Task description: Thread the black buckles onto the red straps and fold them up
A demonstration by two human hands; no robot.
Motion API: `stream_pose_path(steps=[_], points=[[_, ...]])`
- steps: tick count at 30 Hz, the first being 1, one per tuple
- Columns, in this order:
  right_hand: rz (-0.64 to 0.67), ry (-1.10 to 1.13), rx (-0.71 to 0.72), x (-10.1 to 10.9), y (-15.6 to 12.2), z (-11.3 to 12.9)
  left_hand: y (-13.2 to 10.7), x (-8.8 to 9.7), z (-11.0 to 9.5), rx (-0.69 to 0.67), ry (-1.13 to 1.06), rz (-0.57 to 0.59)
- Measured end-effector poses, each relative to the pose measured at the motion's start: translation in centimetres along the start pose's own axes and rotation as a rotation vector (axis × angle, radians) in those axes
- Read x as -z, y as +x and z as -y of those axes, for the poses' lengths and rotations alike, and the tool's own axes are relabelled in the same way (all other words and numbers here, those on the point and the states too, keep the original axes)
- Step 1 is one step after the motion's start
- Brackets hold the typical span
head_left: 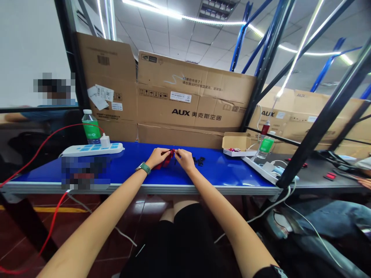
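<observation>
While the left hand (156, 157) and right hand (184, 160) pinch a small soft red piece (165, 159) between their fingertips (175, 153), small black loops (199, 161) lie just right of them.

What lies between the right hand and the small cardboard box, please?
The head view shows a small black item on the blue table, too small to identify, beside the right hand.

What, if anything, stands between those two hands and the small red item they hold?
Nothing visible does: the left hand and right hand are both directly on the small red item, over the blue table top.
</observation>
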State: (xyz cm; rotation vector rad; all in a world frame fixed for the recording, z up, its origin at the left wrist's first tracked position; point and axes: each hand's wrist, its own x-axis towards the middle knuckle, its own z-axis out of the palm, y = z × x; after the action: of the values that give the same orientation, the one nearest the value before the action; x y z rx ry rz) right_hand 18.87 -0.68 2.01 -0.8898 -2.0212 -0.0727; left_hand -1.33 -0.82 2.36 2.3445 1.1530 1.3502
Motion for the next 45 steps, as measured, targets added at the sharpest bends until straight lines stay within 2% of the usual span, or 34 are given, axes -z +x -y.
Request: stream_pose_path(steps=[3,6,10,14,23,27,30,37,40,43,45], points=[[0.004,-0.046,0.017,-0.1,0.0,0.2,0.0,0.0,-1.0,-0.064,0.18,-0.024],[0.012,-0.143,0.105,-0.2,0.0,0.1,0.0,-0.1,-1.6,-0.065,0.298,-0.033],[-0.001,-0.243,0.23,-0.5,0.0,-0.1,-0.1,-0.1,-1.7,-0.086,0.382,0.011],[0.052,-0.308,0.249,-0.5,0.0,-0.1,-0.1,-0.2,-1.4,-0.123,0.45,0.078],[0.175,-0.329,0.083,-0.5,0.1,0.7,-0.3,-0.6,-1.8,-0.138,0.61,0.141],[0.188,-0.302,-0.076,-0.8,0.2,0.5,-0.5,-0.9,-2.4,-0.153,0.67,0.226],[0.157,-0.214,-0.126,-0.7,0.3,-0.1,-0.4,-0.9,-2.6,-0.191,0.67,0.249],[0.028,0.101,-0.004,-0.5,0.2,-0.6,-0.2,-0.5,-1.8,-0.208,0.556,0.1],[0.026,0.233,-0.032,-1.0,0.2,-0.4,-0.1,-0.3,-1.3,-0.181,0.55,0.02],[0.044,0.163,-0.132,-1.2,0.2,-0.2,-0.2,-0.2,-1.1,-0.148,0.565,-0.037],[0.078,0.034,-0.127,-1.0,0.2,0.0,-0.2,-0.2,-1.2,-0.153,0.592,-0.021]])
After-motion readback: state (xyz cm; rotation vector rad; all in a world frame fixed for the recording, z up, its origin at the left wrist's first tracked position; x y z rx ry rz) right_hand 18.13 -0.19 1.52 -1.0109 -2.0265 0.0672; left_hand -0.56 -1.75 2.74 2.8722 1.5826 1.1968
